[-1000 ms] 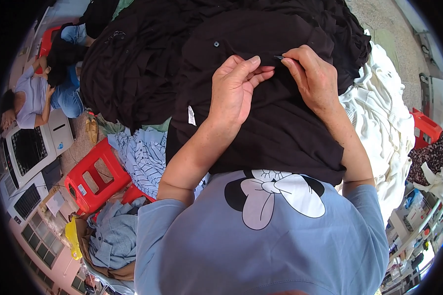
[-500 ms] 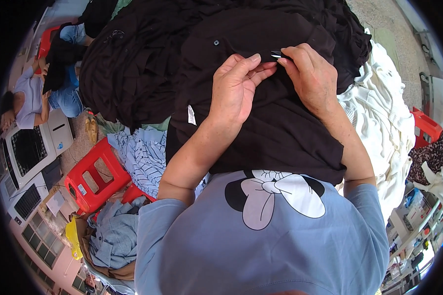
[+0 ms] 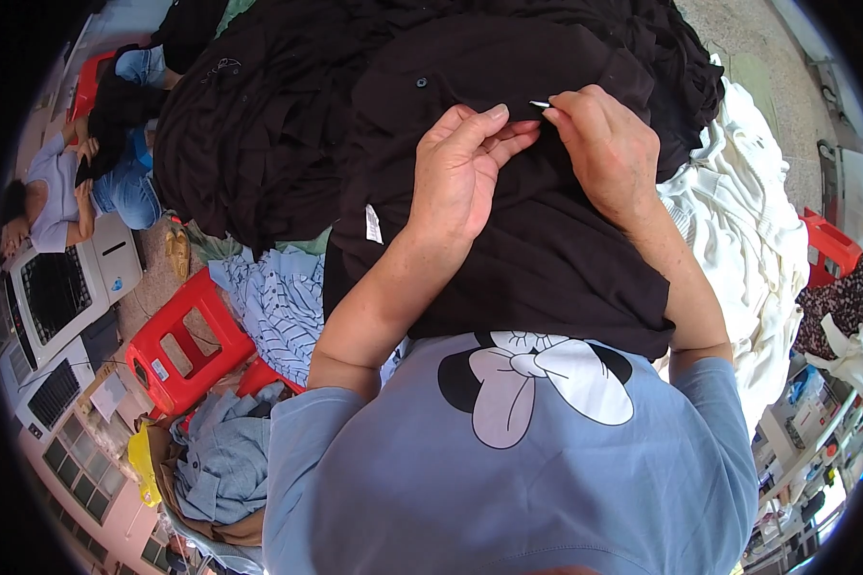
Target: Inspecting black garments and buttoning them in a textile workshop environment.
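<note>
Dark fabric of a black garment [image 3: 547,240] lies over my lap and across the pile in front of me. A small round button [image 3: 422,82] shows on it, and a white label [image 3: 372,223] sits at its left edge. My left hand [image 3: 460,172] is closed on the black cloth, thumb and fingers pinched; what exactly lies between the fingertips is hard to see. In my closed right hand [image 3: 606,144] is a pair of thread snips, of which only the pointed silver tip [image 3: 540,104] sticks out, toward my left fingertips. The rest of the snips is hidden in my palm.
More black garments [image 3: 249,144] are heaped ahead and left. White knitwear [image 3: 738,240] is piled at my right. A striped blue shirt [image 3: 278,297], a red stool [image 3: 192,340] and a bag of blue clothes [image 3: 221,460] are at my left. Another person [image 3: 62,196] sits far left.
The snips' blades, apart before, are now together, and their tip has turned slightly. My left hand and the garment have hardly moved. The other person's hands have shifted.
</note>
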A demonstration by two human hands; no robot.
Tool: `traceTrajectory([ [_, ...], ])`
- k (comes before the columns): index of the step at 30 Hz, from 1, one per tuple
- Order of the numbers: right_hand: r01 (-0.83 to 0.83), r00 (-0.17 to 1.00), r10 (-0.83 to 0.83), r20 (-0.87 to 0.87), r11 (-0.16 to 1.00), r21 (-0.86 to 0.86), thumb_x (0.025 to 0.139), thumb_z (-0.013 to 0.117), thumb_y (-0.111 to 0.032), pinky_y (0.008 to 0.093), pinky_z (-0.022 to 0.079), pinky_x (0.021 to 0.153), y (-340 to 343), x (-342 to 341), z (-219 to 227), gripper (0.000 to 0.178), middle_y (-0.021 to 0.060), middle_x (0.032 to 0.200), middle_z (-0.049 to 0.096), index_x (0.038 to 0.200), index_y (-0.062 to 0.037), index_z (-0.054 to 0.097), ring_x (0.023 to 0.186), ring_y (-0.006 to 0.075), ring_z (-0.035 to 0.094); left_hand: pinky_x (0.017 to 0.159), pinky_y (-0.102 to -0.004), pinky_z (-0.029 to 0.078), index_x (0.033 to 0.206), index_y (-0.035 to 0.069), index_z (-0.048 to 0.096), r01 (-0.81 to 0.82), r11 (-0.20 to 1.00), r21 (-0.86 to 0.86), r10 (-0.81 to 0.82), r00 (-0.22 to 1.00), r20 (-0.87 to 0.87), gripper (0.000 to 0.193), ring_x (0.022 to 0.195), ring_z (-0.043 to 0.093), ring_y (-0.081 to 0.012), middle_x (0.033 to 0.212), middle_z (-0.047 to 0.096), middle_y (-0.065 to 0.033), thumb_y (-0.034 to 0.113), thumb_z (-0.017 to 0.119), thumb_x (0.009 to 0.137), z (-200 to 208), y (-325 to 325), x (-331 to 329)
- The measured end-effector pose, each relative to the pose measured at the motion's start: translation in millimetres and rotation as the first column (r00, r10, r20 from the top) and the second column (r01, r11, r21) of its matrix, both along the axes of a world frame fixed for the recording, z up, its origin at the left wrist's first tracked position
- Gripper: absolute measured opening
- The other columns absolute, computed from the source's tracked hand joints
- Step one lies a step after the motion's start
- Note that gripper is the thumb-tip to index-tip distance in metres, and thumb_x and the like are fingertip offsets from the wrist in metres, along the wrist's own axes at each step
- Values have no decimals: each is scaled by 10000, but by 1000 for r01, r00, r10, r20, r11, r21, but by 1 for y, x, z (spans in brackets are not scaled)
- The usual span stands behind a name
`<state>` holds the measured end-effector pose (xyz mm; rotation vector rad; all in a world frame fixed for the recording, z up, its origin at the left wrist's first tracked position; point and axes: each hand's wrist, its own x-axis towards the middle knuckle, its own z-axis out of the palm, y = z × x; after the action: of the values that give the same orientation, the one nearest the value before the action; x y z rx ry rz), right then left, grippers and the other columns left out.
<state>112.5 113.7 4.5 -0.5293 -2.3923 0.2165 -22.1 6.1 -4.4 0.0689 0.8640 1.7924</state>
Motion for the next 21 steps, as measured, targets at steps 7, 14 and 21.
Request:
traceTrajectory([
  [7,-62,989,12,-149,939,-337,878,689,-160,310,489,564,0,-3,-1,148,58,841,623,961,-69,607,673,231,638,867,-419,549,775,48,529,3,999,-37,-3,1000,2,159,866,675,-265,842,641,-117,49,614,909,0,2,2],
  [14,24,1000,-23,15,996,-84,837,719,-185,299,493,581,-5,-2,1,187,36,803,593,947,-84,606,686,204,632,887,-418,543,772,44,534,-10,1000,-26,11,1000,7,157,874,673,-259,851,644,-117,41,612,908,0,1,1],
  [21,74,997,-76,17,994,79,807,734,-213,278,471,570,-4,-6,-1,181,8,766,567,863,-110,597,669,164,610,908,-424,536,765,43,540,-16,1000,-16,16,1000,4,157,881,669,-255,837,638,-106,32,615,903,1,2,3],
])
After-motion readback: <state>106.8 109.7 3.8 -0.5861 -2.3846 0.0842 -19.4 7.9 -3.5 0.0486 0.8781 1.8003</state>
